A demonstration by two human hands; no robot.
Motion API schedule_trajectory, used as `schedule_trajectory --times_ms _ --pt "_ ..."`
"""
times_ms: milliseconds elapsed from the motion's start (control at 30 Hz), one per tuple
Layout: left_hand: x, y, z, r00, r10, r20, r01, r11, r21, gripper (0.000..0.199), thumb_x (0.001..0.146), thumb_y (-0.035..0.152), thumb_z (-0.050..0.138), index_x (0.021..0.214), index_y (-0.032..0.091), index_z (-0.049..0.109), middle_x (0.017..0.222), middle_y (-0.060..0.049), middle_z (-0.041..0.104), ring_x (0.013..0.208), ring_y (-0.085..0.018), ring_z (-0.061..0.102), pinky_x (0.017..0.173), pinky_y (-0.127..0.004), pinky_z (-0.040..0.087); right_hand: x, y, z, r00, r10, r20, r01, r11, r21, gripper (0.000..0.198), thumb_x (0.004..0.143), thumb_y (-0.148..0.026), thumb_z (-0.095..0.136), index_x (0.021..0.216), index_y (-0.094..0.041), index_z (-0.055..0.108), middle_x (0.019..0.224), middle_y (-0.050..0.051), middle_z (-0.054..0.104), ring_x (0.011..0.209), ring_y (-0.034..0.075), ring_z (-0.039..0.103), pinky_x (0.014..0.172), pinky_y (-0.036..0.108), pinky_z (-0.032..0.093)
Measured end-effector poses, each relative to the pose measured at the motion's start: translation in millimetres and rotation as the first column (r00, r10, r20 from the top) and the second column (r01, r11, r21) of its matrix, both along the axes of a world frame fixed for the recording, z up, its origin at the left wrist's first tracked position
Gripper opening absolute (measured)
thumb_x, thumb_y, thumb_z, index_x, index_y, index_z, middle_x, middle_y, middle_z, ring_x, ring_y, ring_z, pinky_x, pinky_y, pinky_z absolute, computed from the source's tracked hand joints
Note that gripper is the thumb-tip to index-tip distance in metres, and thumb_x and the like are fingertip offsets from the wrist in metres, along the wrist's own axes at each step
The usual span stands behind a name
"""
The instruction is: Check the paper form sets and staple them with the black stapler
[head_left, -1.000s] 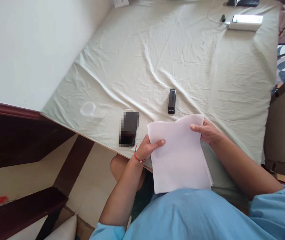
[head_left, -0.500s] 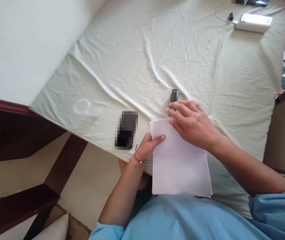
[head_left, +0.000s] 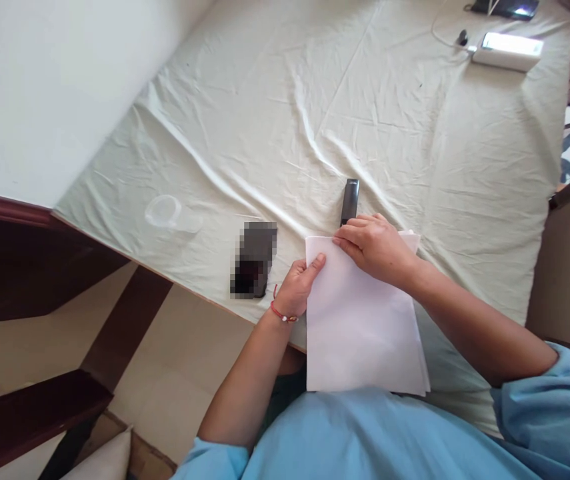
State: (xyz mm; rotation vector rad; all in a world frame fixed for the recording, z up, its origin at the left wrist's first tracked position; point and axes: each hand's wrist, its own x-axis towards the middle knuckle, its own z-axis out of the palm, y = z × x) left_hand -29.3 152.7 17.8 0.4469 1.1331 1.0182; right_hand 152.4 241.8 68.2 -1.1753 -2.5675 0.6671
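Head cam: we hold a paper stack (head_left: 359,327) w/ our left hand (head_left: 299,285), thumb pinching its left edge; it lies at the near edge of the bed sheet (head_left: 275,100). Our right hand (head_left: 375,245) rests curled on the stack's top, fingertips at a black stapler (head_left: 349,199); can't tell if gripped. Blurred dark object (head_left: 253,259) just left.

Bright, even daylight floods the bedsheet (head_left: 315,120), creases casting soft shadows. Glare bleaches the white box (head_left: 507,50) at one o'clock. Centre sharp; a pixelated patch (head_left: 253,259) sits at nine o'clock; edges bend slightly.
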Motion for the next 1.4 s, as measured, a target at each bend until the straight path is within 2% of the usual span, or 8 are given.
schedule_trajectory --times_ms 133,333,533,700,967,1067,1233,1400 --pt "-2.4 6.3 -3.3 0.994 0.096 -0.054 -0.092 0.994 0.065 0.054 0.071 0.065 0.091 0.089 0.016 0.077 0.088 -0.009 0.083 0.1 -0.031 0.079 0.086 -0.038 0.063 3.1 7.7 -3.7 0.999 -0.005 0.035 0.01 0.99 -0.142 0.032 0.108 -0.028 0.051 0.089 -0.018 0.074 0.096 0.01 0.077 0.093 0.026 0.067 0.084 0.038 0.04" --pt "-0.7 10.6 -6.7 0.981 0.092 -0.17 -0.099 0.995 -0.032 0.049 0.073 0.064 0.088 0.076 0.019 0.067 0.069 -0.004 0.074 0.079 -0.025 0.076 0.057 -0.026 0.05 9.0 8.6 -4.1 0.971 -0.163 0.173 0.198 0.957 -0.21 0.028 0.107 -0.027 0.052 0.094 -0.02 0.076 0.103 0.009 0.08 0.097 0.027 0.071 0.082 0.036 0.041" --pt "9.6 23.9 -9.6 0.955 0.021 -0.296 -0.027 0.999 -0.018 0.025 0.088 0.041 0.075 0.082 0.017 0.069 0.069 -0.001 0.071 0.075 -0.02 0.071 0.069 -0.027 0.053 9.8 21.7 -5.2 0.953 -0.122 0.278 0.212 0.922 -0.323 0.031 0.105 -0.027 0.05 0.093 -0.018 0.077 0.101 0.01 0.079 0.092 0.025 0.068 0.072 0.034 0.039" --pt "15.5 31.1 -12.4 0.931 0.023 -0.365 -0.006 0.999 0.045 0.018 0.094 0.035 0.068 0.091 0.017 0.07 0.081 -0.003 0.075 0.086 -0.022 0.072 0.078 -0.029 0.055 8.7 28.4 -11.9 0.986 -0.055 0.159 0.104 0.942 -0.319 0.032 0.107 -0.027 0.048 0.095 -0.017 0.076 0.097 0.008 0.078 0.086 0.022 0.067 0.075 0.033 0.041" --pt "22.1 27.7 -4.5 0.971 -0.008 -0.238 0.041 0.99 0.135 0.032 0.092 0.048 0.073 0.098 0.017 0.071 0.089 -0.004 0.077 0.093 -0.023 0.074 0.087 -0.032 0.058 17.5 19.4 -19.5 0.999 -0.032 -0.007 0.03 0.984 -0.178 0.036 0.108 -0.03 0.046 0.098 -0.015 0.077 0.104 0.012 0.078 0.099 0.026 0.069 0.087 0.035 0.044" --pt "24.6 32.5 -4.5 0.965 0.022 -0.263 -0.006 0.998 0.062 0.022 0.091 0.038 0.072 0.091 0.016 0.072 0.083 -0.004 0.077 0.088 -0.023 0.075 0.086 -0.033 0.058 19.9 21.7 -18.3 0.994 -0.103 0.04 0.109 0.973 -0.202 0.034 0.108 -0.029 0.047 0.1 -0.016 0.078 0.103 0.011 0.079 0.097 0.025 0.07 0.084 0.034 0.043" --pt "24.5 45.9 -1.7 0.989 0.002 -0.146 -0.03 0.982 -0.188 0.011 0.086 0.025 0.074 0.083 0.015 0.072 0.07 -0.004 0.073 0.079 -0.024 0.076 0.087 -0.038 0.06 25.2 33.3 -20.0 0.971 -0.161 0.176 0.212 0.92 -0.329 0.031 0.105 -0.029 0.053 0.093 -0.017 0.078 0.094 0.008 0.078 0.087 0.022 0.067 0.075 0.031 0.042" --pt "27.1 56.9 5.1 0.983 -0.014 -0.181 -0.026 0.975 -0.22 0.008 0.086 0.015 0.068 0.079 0.014 0.072 0.066 -0.004 0.072 0.069 -0.022 0.073 0.074 -0.034 0.059 29.5 43.5 -18.2 0.961 -0.199 0.19 0.259 0.891 -0.374 0.027 0.101 -0.025 0.054 0.093 -0.017 0.079 0.092 0.006 0.077 0.081 0.019 0.064 0.07 0.03 0.041"
